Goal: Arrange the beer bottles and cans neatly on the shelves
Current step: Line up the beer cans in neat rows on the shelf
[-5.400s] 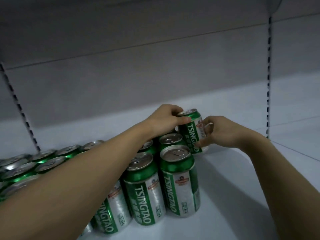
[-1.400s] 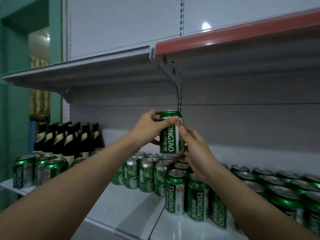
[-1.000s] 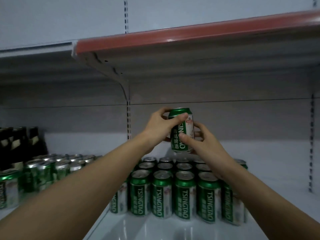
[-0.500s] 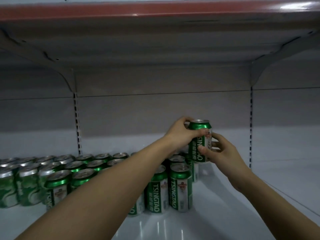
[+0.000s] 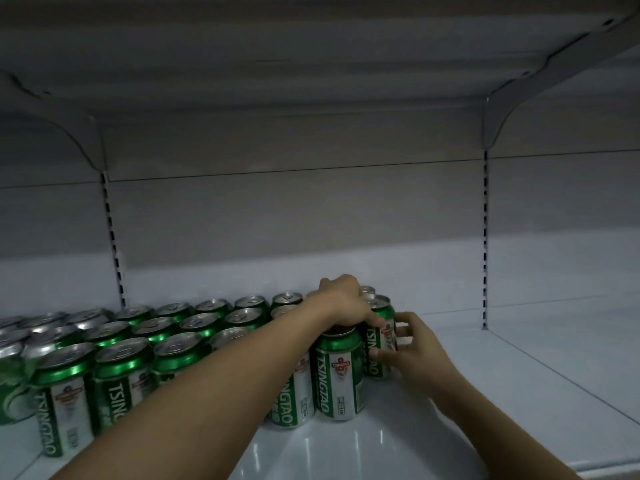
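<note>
**Both hands on a green can at the right end of the rows**

A green Tsingtao can (image 5: 381, 336) stands upright on the white shelf (image 5: 519, 393), second from the front in the rightmost column of cans, directly behind the front can (image 5: 339, 375) of that column. The left hand (image 5: 343, 306) reaches over from the left and grasps it from above, fingers curled down over its top rim and upper wall; the same hand lies partly over the top of the front can. The right hand (image 5: 412, 351) grasps the can's right side, with the thumb on the lower label and the fingers wrapped round behind it.

To the left, the block of matching cans (image 5: 166, 341) stands upright in close rows reaching to the frame's left edge, silver tops up and labels facing forward in the front row. The left forearm (image 5: 194, 410) crosses in front of several of them. Behind the held can, one more can top (image 5: 367, 290) shows just past the knuckles.

To the right of the held can the shelf surface is bare white metal. A slotted upright (image 5: 485, 237) runs up the grey back panel (image 5: 294, 209) on the right, another (image 5: 114, 244) on the left, and the underside of the upper shelf (image 5: 277, 57) spans the top, carried on curved brackets.
</note>
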Demonstrator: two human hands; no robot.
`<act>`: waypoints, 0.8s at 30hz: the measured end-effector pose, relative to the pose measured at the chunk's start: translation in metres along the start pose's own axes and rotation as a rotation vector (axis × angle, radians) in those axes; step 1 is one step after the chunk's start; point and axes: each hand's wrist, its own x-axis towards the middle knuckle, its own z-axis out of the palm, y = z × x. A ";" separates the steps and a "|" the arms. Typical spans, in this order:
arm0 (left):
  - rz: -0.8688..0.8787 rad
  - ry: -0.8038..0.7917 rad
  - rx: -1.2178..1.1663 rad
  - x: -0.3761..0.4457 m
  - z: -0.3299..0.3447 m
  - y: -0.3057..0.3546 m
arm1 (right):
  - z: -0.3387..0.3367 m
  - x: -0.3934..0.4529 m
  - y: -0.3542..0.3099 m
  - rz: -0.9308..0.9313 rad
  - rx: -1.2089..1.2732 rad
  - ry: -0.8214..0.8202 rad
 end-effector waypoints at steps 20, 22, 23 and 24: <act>0.087 0.111 -0.066 -0.005 -0.021 -0.028 | -0.019 -0.003 -0.038 0.050 -0.237 -0.099; 0.080 0.146 -0.037 -0.011 -0.029 -0.036 | -0.019 -0.004 -0.051 0.000 -0.275 -0.018; 0.076 0.166 -0.018 -0.014 -0.034 -0.040 | -0.018 -0.004 -0.058 -0.038 -0.289 0.026; 0.072 0.184 0.003 -0.018 -0.040 -0.045 | -0.015 -0.005 -0.066 -0.082 -0.303 0.068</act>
